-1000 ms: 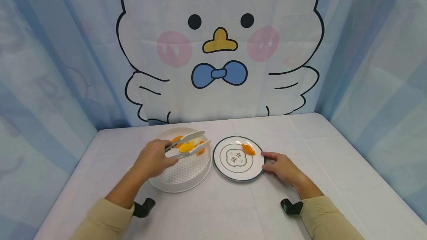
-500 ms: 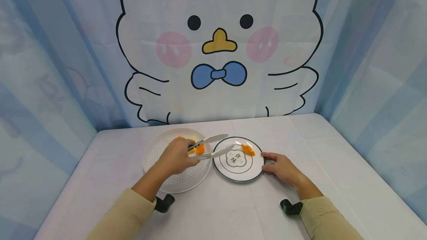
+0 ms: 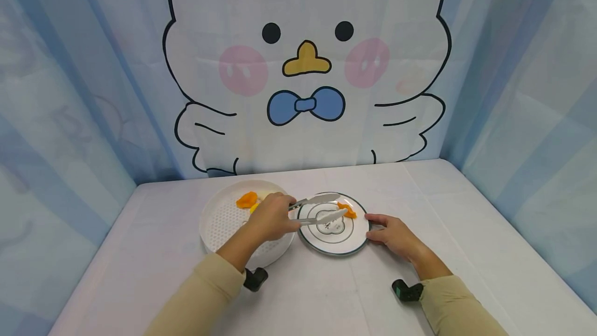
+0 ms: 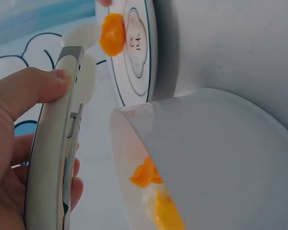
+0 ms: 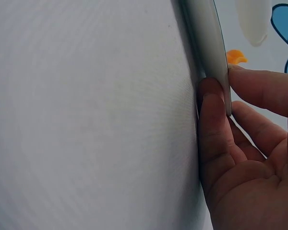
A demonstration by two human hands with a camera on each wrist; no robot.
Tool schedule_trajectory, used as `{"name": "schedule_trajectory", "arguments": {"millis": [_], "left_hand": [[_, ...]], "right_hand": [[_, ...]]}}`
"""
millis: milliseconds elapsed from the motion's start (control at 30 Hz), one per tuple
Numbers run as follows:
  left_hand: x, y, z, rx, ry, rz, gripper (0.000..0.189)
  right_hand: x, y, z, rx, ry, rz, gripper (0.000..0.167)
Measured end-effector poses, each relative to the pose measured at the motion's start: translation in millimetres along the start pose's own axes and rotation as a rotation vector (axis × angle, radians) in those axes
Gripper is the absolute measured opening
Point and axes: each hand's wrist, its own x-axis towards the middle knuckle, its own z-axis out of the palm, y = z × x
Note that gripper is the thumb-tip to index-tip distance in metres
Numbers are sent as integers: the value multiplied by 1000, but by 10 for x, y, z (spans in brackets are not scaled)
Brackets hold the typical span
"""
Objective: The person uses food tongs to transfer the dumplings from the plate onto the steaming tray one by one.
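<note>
My left hand [image 3: 272, 217] grips a pair of tongs [image 3: 328, 217] with white tips. The tips are spread above the white plate [image 3: 326, 246], close to a small orange, crinkled, dumpling-like piece [image 3: 347, 210] lying on it. In the left wrist view, the thumb presses the side of the tongs [image 4: 50, 153], and nothing shows between the tips. At the plate's right rim, my right hand [image 3: 394, 235] pinches the edge. The right wrist view shows the thumb above the plate [image 5: 211, 43] and a finger beneath it.
Left of the plate stands a round white tray [image 3: 221, 229] with a low wall and dotted floor. Inside it lie an orange piece [image 3: 246, 200] and a yellow piece [image 3: 254, 208]; my left hand hides part of it. A printed cartoon curtain [image 3: 308, 144] hangs behind the table.
My left hand has carried the tongs rightward from over the tray to over the plate. The right hand stays at the plate's rim, and the orange piece there has not moved.
</note>
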Motion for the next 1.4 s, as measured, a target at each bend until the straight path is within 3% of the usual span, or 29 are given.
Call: {"name": "schedule_trajectory", "arguments": {"millis": [367, 600, 1000, 1400], "left_hand": [[155, 84, 90, 118, -45, -26, 55], [195, 68, 106, 106, -36, -29, 51], [124, 76, 57, 49, -41, -15, 35], [-36, 45, -67, 7, -6, -4, 37]], "right_hand": [[1, 2, 2, 14, 0, -4, 59], [0, -10, 10, -9, 1, -1, 59], [-1, -12, -1, -10, -6, -3, 60], [4, -3, 2, 11, -7, -9, 60]]}}
